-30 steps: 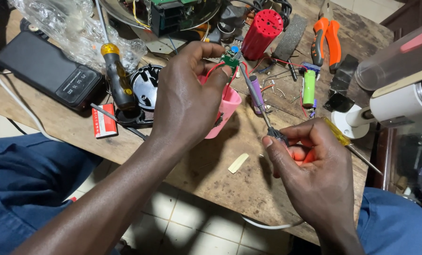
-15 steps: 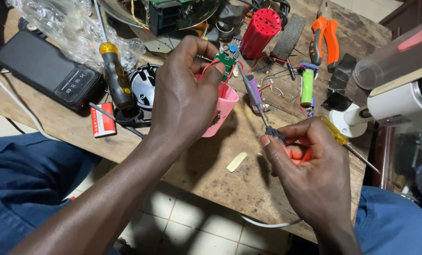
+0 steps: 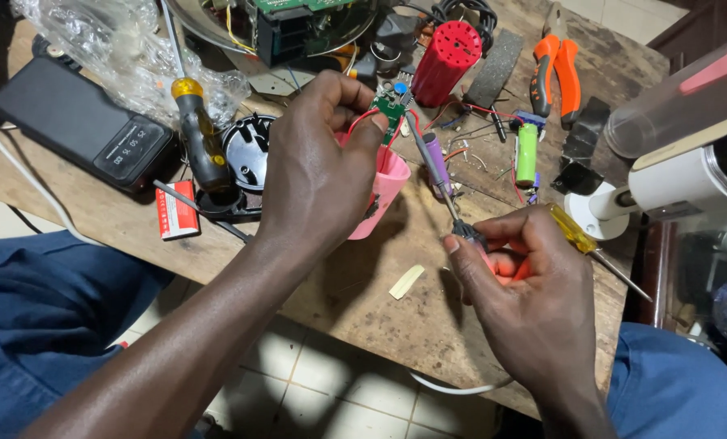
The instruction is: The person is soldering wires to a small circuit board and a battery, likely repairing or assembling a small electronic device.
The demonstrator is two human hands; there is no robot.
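Observation:
My left hand [image 3: 319, 171] grips a pink plastic housing [image 3: 384, 191] and pinches a small green circuit board [image 3: 390, 106] with red wires at its top. My right hand [image 3: 526, 293] holds a soldering iron [image 3: 436, 175] by its red handle; the metal shaft slants up and left, its tip right beside the board. A yellow-handled screwdriver [image 3: 575, 232] also lies in my right hand, sticking out to the right. Both hands work over a worn wooden table [image 3: 363, 301].
On the table lie a black power bank [image 3: 87, 138], a yellow-and-black screwdriver [image 3: 197, 130], a black round part [image 3: 249, 150], a red cylinder [image 3: 446, 61], orange pliers [image 3: 554, 69], a green battery cell [image 3: 527, 153] and a purple one [image 3: 436, 158]. A white-and-pink appliance [image 3: 688, 146] stands right.
My left hand has tilted the pink housing slightly and kept the board pinched. My right hand has shifted a little, with the iron's tip staying by the board.

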